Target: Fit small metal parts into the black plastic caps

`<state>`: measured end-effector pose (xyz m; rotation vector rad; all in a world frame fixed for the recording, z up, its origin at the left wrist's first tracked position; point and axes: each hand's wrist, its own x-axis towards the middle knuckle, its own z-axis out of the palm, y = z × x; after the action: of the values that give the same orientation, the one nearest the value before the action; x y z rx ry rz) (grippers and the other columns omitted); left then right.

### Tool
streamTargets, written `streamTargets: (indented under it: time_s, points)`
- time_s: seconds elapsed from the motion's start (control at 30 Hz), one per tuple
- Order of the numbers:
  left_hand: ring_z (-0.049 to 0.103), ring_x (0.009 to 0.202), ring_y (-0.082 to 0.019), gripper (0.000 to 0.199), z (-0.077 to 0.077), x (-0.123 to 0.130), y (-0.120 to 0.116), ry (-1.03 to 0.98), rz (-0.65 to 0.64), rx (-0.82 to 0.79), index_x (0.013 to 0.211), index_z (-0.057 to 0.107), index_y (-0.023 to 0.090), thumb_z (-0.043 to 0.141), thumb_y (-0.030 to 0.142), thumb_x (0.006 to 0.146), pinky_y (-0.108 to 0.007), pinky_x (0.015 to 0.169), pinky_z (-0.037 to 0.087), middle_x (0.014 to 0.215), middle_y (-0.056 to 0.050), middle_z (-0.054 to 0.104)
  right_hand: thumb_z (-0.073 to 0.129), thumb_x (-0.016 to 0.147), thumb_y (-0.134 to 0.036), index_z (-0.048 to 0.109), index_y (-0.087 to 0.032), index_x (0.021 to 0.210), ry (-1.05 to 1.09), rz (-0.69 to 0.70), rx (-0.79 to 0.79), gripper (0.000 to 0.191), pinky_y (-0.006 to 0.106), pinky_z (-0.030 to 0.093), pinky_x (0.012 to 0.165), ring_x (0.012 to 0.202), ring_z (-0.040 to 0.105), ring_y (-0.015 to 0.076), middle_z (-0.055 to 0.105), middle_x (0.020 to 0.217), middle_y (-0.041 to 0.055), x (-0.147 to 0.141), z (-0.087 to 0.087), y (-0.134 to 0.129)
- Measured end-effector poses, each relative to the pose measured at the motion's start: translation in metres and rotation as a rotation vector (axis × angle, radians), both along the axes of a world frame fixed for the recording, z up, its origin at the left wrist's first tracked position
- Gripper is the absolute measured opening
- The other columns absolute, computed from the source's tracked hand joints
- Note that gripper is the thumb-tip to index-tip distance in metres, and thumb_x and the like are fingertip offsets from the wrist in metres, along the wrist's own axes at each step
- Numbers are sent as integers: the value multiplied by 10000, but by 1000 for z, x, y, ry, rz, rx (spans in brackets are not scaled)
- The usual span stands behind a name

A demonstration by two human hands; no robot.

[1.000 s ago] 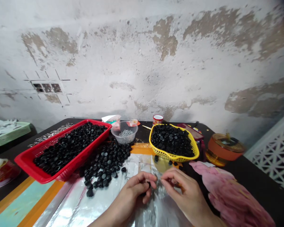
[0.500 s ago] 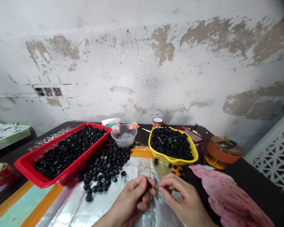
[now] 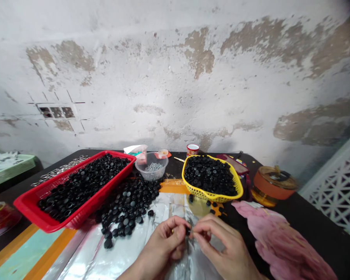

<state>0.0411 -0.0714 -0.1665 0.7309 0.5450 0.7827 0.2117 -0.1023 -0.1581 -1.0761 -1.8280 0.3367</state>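
Low over the silver plastic sheet point(image 3: 78, 256), my left hand point(image 3: 166, 241) pinches a small black cap point(image 3: 188, 231) between thumb and fingers. My right hand point(image 3: 221, 243) is closed in a fingertip pinch right beside that cap; whatever sits in the pinch is too small to make out. To the left of my hands lies a heap of loose black caps point(image 3: 128, 208). Behind them stands a clear plastic bowl point(image 3: 151, 171) of small grey metal pieces. A yellow basket point(image 3: 211, 195) full of black parts is just beyond my right hand.
A long red basket point(image 3: 76, 221) of black ring-like parts fills the left side, with metal scissor-like tools point(image 3: 61, 167) behind it. At right are a pink cloth point(image 3: 282, 237) and an orange-banded jar point(image 3: 275, 186). A red cup point(image 3: 192, 150) stands near the wall.
My two hands have come closer together, and the black cap now meets my right fingertips. The view has shifted slightly; the baskets stay in place.
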Motion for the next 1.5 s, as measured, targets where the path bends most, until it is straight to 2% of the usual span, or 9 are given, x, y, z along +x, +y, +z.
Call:
streamTargets:
  time_s: [0.37, 0.53, 0.67, 0.83, 0.93, 1.07, 1.23, 1.37, 1.5]
  points:
    - [388, 584, -85, 321, 6, -1, -4, 300, 166, 320, 797, 680, 147, 797, 425, 688, -232, 558, 251, 639, 18, 530, 528, 860, -60, 596, -198, 806, -76, 15, 107, 163, 254, 465, 595, 661, 599, 156, 617, 719, 21, -1, 4, -4]
    - [426, 596, -72, 336, 6, -1, -2, 203, 150, 216, 845, 672, 143, 827, 381, 666, -211, 562, 260, 682, 9, 574, 627, 862, -110, 643, -226, 909, 52, 74, 26, 126, 241, 495, 675, 728, 634, 150, 663, 800, 4, 2, 1, -4]
    - [321, 467, -29, 377, 7, -1, -3, 109, 85, 115, 903, 641, 159, 818, 400, 674, -206, 477, 174, 610, 48, 525, 709, 782, -87, 661, -278, 1052, 160, 84, -57, 334, 223, 503, 663, 722, 623, 138, 664, 868, -14, 3, 4, -2]
    - [257, 419, -21, 355, 8, 1, -5, 31, 18, 59, 912, 640, 157, 805, 387, 698, -198, 447, 147, 516, 87, 403, 686, 786, -70, 706, -259, 932, 215, 134, -71, 240, 229, 511, 707, 781, 638, 146, 654, 851, -4, -3, 3, -1]
    - [365, 467, -28, 325, 11, 2, -6, -45, 38, -63, 934, 648, 122, 768, 359, 748, -163, 453, 215, 591, 44, 488, 670, 793, -80, 686, -248, 899, 285, 105, -140, 199, 228, 522, 711, 814, 645, 152, 661, 888, 4, -4, 0, 1]
    - [603, 752, -106, 187, 15, 1, -5, -202, 83, -231, 892, 659, 73, 709, 107, 715, -208, 725, 459, 934, -97, 646, 644, 836, -150, 632, -237, 872, 510, 85, -274, 94, 253, 554, 768, 892, 664, 172, 666, 932, 16, -2, -6, 5]
    - [670, 879, -156, 121, 19, -2, -4, -170, 104, -203, 826, 624, 96, 647, -3, 761, -310, 962, 460, 942, -115, 678, 672, 830, -216, 635, -220, 880, 605, 97, -366, 63, 257, 560, 767, 846, 680, 171, 684, 892, 26, 1, -12, 6]
    - [698, 767, -141, 103, 17, -3, -3, -67, 141, -175, 880, 601, 137, 685, 134, 820, -244, 792, 542, 842, -68, 690, 691, 819, -244, 650, -204, 889, 604, 60, -437, 91, 261, 552, 738, 806, 677, 173, 686, 840, 30, 2, -11, 6]
    - [646, 602, -64, 146, 14, -3, -1, -56, 140, -141, 821, 643, 121, 753, 203, 772, -105, 533, 484, 840, -65, 709, 719, 794, -232, 624, -202, 833, 659, 98, -435, 107, 290, 548, 762, 855, 686, 191, 684, 928, 46, 0, -8, 6]
